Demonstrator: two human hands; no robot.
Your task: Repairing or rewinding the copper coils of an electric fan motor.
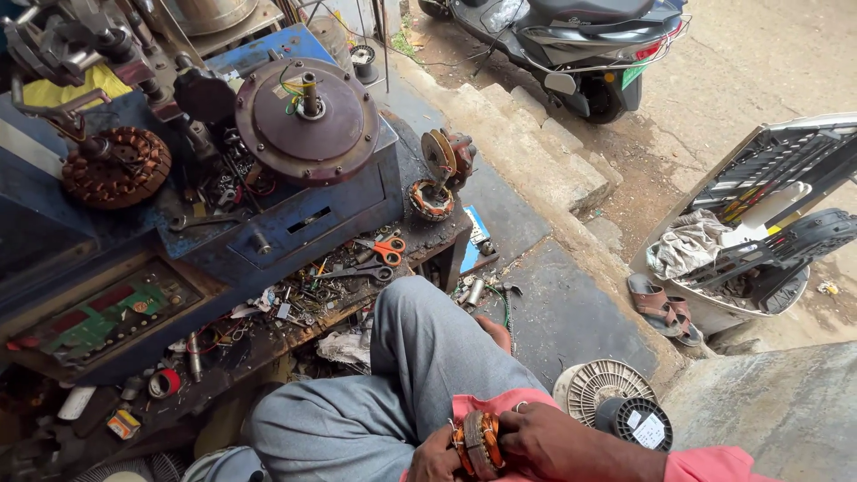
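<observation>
At the bottom of the head view a round motor stator (479,444) with copper windings rests on my lap, over a pink cloth (486,404). My right hand (546,437) grips its right side, fingers curled over the rim. On its left side my left hand (435,460) holds it from below, partly cut off by the frame edge. My grey-trousered knee (420,344) rises just above them.
A blue winding machine (308,210) with a round brown disc (306,120) stands ahead on a cluttered bench. Orange-handled scissors (387,250), another stator (116,167), a fan cover (607,393), sandals (661,308), a scooter (571,45) and stone steps (536,152) lie around.
</observation>
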